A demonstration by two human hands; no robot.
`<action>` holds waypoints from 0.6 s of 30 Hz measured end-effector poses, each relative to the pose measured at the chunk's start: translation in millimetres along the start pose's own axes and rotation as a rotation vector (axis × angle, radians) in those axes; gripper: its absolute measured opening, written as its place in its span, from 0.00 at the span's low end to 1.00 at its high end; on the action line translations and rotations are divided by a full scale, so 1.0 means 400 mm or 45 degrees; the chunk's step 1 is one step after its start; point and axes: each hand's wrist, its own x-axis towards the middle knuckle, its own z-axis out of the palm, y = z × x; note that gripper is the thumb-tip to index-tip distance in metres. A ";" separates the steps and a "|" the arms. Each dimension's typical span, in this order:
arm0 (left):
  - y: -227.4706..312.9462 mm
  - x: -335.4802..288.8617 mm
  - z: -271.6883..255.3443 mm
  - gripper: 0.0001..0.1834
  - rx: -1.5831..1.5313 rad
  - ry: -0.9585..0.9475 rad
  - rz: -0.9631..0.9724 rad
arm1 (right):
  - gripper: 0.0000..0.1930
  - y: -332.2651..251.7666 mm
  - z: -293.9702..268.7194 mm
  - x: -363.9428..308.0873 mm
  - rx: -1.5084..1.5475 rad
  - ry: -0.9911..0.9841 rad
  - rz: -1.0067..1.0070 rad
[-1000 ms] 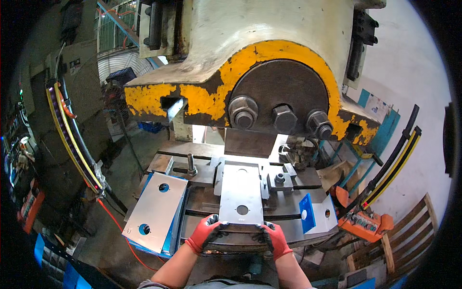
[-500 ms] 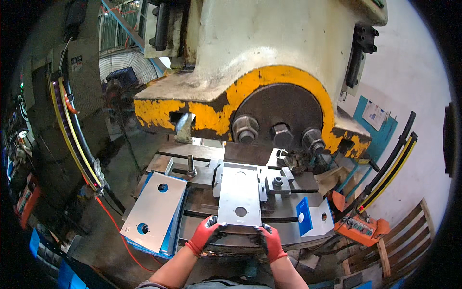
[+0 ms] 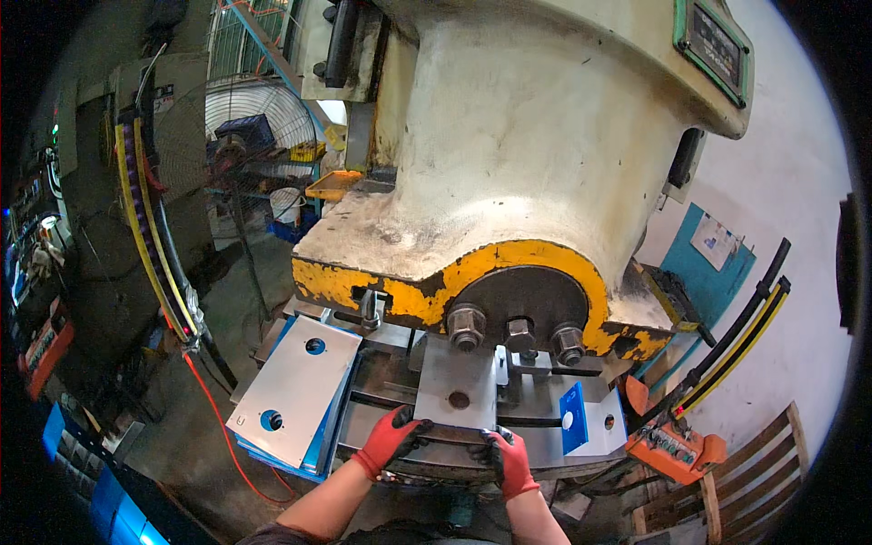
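The press ram (image 3: pixel 509 200) newly lowered, the metal plate (image 3: pixel 458 381) is apparently being pressed, its near corners pinched by nearly closed left hand (image 3: pixel 391 441) and right hand (image 3: pixel 509 461) at the bed's (image 3: pixel 531 440) front edge.

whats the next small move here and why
Probably hold the flat grey metal sheet steady by its near edge, reaching no farther in: the cream-and-yellow press head hides its far end, and the red-and-black-gloved left hand and right hand are at the sheet's near corners.
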 end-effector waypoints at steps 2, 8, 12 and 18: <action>-0.023 -0.001 -0.001 0.15 0.158 0.114 0.218 | 0.08 -0.016 0.011 -0.003 0.005 0.012 0.021; -0.059 0.021 -0.025 0.16 -0.022 -0.068 0.015 | 0.11 -0.025 0.013 -0.008 0.053 0.039 0.105; -0.024 0.032 -0.016 0.15 -0.168 -0.147 -0.079 | 0.11 -0.025 0.004 -0.002 0.006 0.032 0.046; -0.005 0.075 0.003 0.23 -0.003 0.157 -0.366 | 0.11 -0.054 0.018 -0.016 -0.063 0.024 0.044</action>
